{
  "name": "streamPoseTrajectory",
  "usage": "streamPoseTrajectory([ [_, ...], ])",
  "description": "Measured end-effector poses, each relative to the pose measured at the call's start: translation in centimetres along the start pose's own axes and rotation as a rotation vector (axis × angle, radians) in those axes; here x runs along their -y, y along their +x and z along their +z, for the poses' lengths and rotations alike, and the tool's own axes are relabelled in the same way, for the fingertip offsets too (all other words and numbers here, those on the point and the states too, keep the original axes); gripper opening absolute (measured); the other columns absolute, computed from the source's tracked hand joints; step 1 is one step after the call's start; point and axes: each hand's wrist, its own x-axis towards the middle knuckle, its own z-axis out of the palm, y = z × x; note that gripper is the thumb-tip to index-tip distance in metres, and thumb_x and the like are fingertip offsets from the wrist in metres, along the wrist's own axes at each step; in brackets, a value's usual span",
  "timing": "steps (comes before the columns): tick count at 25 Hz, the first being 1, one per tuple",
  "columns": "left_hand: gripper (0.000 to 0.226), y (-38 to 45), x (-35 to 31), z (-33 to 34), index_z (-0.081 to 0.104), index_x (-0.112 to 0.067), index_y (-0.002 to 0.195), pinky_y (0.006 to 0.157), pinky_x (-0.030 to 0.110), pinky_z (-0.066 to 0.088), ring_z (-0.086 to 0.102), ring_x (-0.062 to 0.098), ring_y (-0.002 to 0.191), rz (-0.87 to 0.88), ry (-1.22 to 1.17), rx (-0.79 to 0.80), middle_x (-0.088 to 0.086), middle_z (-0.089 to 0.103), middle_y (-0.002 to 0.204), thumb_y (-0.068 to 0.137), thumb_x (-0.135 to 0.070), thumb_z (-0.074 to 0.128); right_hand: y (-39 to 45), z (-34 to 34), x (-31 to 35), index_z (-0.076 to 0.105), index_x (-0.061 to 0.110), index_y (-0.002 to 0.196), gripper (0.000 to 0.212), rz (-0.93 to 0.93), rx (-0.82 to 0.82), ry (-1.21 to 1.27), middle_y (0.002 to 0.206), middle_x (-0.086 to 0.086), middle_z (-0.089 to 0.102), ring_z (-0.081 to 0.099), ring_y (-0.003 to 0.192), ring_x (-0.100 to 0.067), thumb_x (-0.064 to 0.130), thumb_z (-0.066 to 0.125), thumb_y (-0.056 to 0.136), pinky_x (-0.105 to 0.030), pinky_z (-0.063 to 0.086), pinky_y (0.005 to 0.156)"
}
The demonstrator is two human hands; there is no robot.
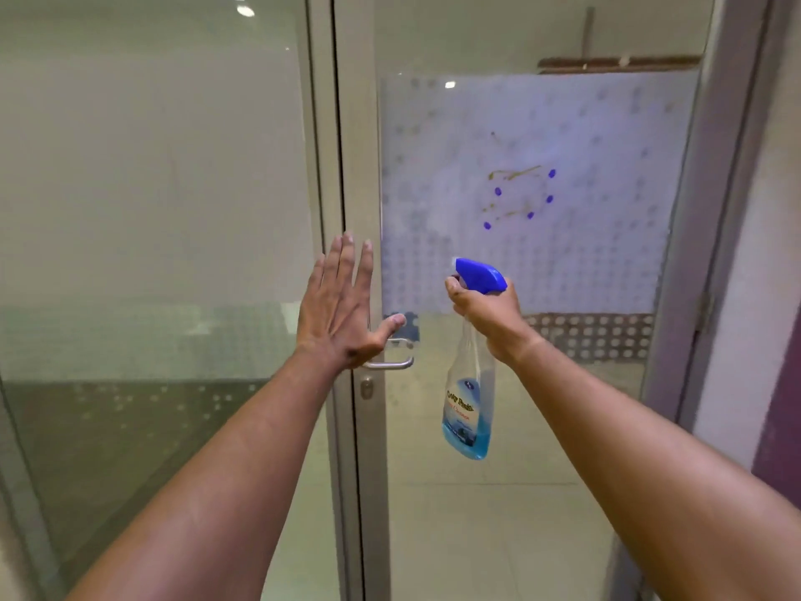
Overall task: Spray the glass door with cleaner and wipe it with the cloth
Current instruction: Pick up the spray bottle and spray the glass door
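right hand (pixel 485 310) wrapped round spray bottle (pixel 470 383), long axis hanging vertical, nozzle aimed up-left toward marks (pixel 518 197) on glass door (pixel 498 492), just above; left hand (pixel 342 305) spread flat on frame; no cloth visible

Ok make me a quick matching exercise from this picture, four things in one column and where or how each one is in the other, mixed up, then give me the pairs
Things:
1. left hand
2. right hand
3. spray bottle
4. blue and yellow marks

States:
A. on the frosted panel of the glass door
B. open flat, fingers spread, at the door frame
C. hanging down, blue liquid at its bottom
D. closed around the bottle's neck under the blue trigger head

Pairs: 1-B, 2-D, 3-C, 4-A
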Motion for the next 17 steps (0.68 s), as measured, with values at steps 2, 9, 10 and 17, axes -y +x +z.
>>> streamPoseTrajectory([
  [2, 0.106, 3.4, 0.0, 2.0, -0.015, -0.012, 0.152, 0.123, 0.046, 0.002, -0.012, 0.028, 0.151, 0.042, -0.030, -0.033, 0.016, -0.011, 0.163, 0.078, -0.077, 0.023, 3.0, -0.3, 0.1, 0.064, 0.012, 0.095, 0.014, -0.014, -0.063, -0.001, 0.086, -0.004, 0.061, 0.060, 0.082, -0.015, 0.016, 0.075, 0.087, -0.034, 0.054, 0.081],
  [9, 0.105, 11.8, -1.1, 7.6, -0.014, -0.011, 0.153, 0.123, 0.046, 0.001, -0.013, 0.030, 0.150, 0.141, -0.109, -0.078, 0.017, -0.014, 0.162, 0.081, -0.075, 0.026, 11.8, -1.7, 0.4, 0.064, 0.006, 0.108, 0.025, -0.024, -0.218, -0.031, 0.091, -0.005, 0.061, 0.057, 0.082, -0.017, 0.014, 0.074, 0.086, -0.027, 0.048, 0.069],
  [10, 0.104, 13.0, -1.4, 8.3, -0.014, -0.011, 0.153, 0.123, 0.046, 0.001, -0.013, 0.030, 0.150, 0.144, -0.110, -0.090, 0.017, -0.013, 0.162, 0.081, -0.075, 0.026, 13.1, -2.0, 0.3, 0.064, 0.007, 0.108, 0.025, -0.031, -0.233, -0.028, 0.091, -0.005, 0.061, 0.058, 0.082, -0.016, 0.013, 0.074, 0.086, -0.027, 0.049, 0.070],
  [17, 0.103, 21.6, -3.6, 11.5, -0.011, -0.012, 0.154, 0.123, 0.045, 0.001, -0.010, 0.029, 0.151, 0.126, -0.101, -0.175, 0.017, -0.010, 0.162, 0.082, -0.074, 0.028, 22.7, -4.5, 1.4, 0.061, 0.001, 0.116, 0.033, -0.068, -0.258, 0.003, 0.097, -0.007, 0.060, 0.058, 0.084, -0.016, 0.010, 0.072, 0.086, -0.025, 0.049, 0.068],
])
